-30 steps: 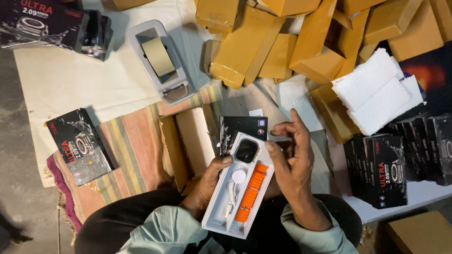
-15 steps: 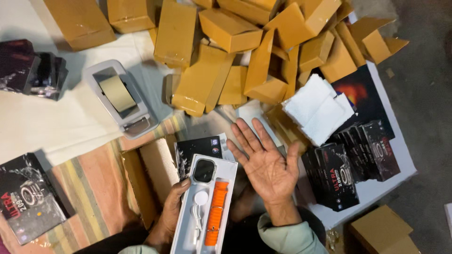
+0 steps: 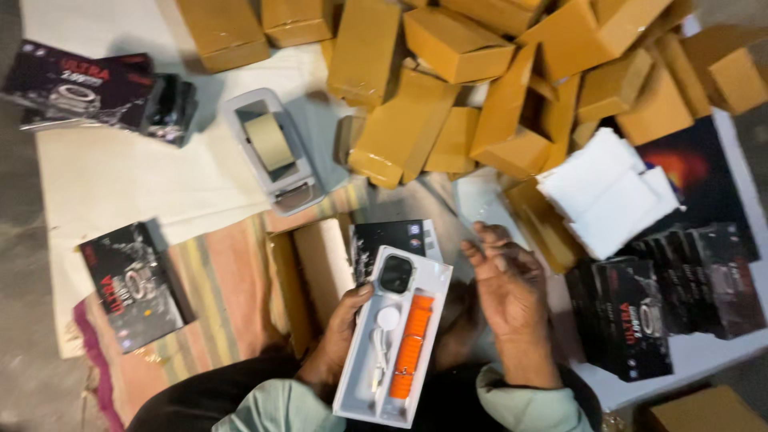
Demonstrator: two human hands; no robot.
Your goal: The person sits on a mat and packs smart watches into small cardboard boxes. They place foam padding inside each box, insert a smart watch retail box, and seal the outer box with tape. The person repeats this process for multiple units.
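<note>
The left hand (image 3: 340, 340) is gripping the white tray (image 3: 394, 336) while the right hand (image 3: 508, 300), at 3 o'clock, is hanging released.

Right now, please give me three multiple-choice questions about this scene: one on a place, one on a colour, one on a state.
1. Where does the tape dispenser lie?
A. on the pale cloth, left of the brown cartons
B. inside the white tray
C. on the black boxes at the right

2. What colour is the watch strap in the white tray?
A. green
B. orange
C. blue

3. What is the state of the right hand?
A. closed around a carton
B. open and empty
C. pressing on the tape

Answers:
1 A, it sits on the pale cloth beside the brown cartons.
2 B, the strap shows bright orange.
3 B, its fingers are spread and hold nothing, while the left hand holds the tray.
</note>
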